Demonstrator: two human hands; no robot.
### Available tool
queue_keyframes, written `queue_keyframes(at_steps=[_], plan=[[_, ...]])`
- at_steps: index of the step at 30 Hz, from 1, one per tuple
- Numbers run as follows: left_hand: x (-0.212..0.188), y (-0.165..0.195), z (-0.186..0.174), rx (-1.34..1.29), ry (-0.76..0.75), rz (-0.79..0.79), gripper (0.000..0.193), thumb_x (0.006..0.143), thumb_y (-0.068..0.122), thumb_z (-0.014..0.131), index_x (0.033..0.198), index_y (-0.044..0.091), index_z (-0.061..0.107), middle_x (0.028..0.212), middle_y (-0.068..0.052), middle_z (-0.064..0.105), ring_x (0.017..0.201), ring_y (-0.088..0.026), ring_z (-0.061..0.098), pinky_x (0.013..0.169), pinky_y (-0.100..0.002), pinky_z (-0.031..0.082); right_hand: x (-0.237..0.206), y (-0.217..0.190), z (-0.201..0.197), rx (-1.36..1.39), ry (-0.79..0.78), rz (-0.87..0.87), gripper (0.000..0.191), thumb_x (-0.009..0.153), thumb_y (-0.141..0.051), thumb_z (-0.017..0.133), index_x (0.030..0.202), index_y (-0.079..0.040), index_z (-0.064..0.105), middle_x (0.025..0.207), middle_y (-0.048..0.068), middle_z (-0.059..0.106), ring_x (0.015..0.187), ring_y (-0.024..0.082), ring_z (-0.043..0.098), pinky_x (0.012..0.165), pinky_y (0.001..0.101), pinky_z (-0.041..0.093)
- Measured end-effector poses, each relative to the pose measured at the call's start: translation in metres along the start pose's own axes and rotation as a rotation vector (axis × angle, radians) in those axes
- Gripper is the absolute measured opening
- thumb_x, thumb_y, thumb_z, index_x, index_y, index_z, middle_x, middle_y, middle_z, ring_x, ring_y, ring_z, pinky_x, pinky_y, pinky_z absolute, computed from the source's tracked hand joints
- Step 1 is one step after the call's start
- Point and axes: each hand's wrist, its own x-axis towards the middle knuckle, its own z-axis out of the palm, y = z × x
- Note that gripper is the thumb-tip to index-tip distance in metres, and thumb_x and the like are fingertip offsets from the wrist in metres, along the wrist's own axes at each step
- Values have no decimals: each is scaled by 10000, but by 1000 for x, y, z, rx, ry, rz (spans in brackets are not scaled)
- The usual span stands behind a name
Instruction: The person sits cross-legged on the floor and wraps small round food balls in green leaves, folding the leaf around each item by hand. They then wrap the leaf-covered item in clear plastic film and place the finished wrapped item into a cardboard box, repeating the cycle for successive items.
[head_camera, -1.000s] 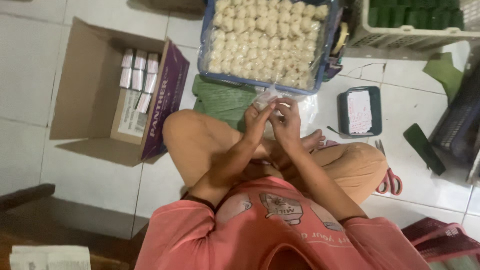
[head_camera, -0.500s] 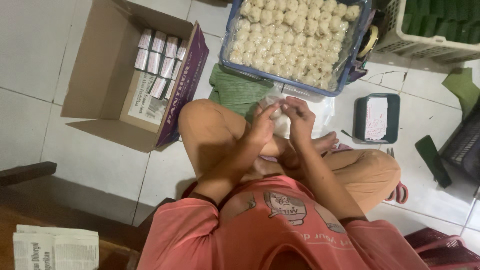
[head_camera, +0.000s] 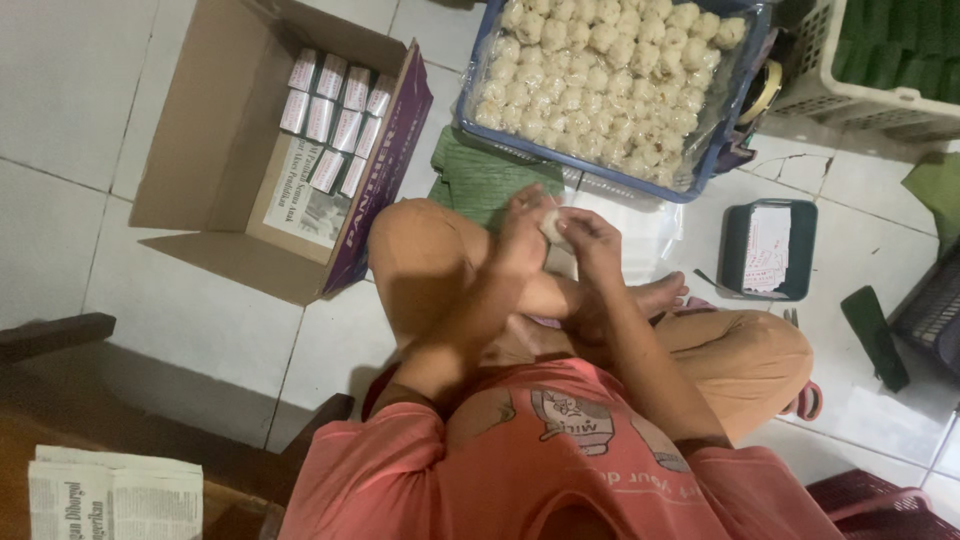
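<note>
Two hands met over the lap, left hand (head_camera: 520, 232) and right hand (head_camera: 590, 240) cupped around a pale ball (head_camera: 552, 226), each grip grasping it, seemingly for shaping. Its like filled the blue tray (head_camera: 470, 128) within reach ahead; a box (head_camera: 215, 150) of packets sat left.

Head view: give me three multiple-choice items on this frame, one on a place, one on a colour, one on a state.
1. Where is the cardboard box?
A. on the person's left
B. on their right
C. on their lap

2. What colour is the crate of pale balls?
A. red
B. blue
C. yellow

3. How are the hands?
A. far apart
B. flat on the floor
C. together around a small pale ball

A: the box lies beyond the left hand.
B: its rim is blue.
C: the left and right hand meet around the pale ball.
</note>
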Motion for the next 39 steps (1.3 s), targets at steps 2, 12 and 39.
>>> queue_keyframes(at_steps=[2,12,39], plan=[[23,34,4,172,95,34,339,873,-13,675,1185,62,566,1010,-103,623,911,-234,654,862,-374,550,4,3,-9,116,-12,185,341,965,-100,697,1277,31,658,1188,148,702,995,222,682,850,353,558],[98,123,1,2824,56,118,277,867,177,715,1132,96,714,1194,-125,665,1133,-305,628,763,-494,570,-8,-15,-20,158,-65,368,510,908,-100,721,1385,-22,560,1269,108,666,1134,205,667,941,337,556],[-33,29,104,1,-387,-327,561,1097,601,541,1072,49,641,1158,-133,635,1128,-303,623,1031,-473,510,-43,-122,-14,-60,-21,-84,256,858,-9,808,1085,23,695,979,104,722,822,161,696,683,283,602]])
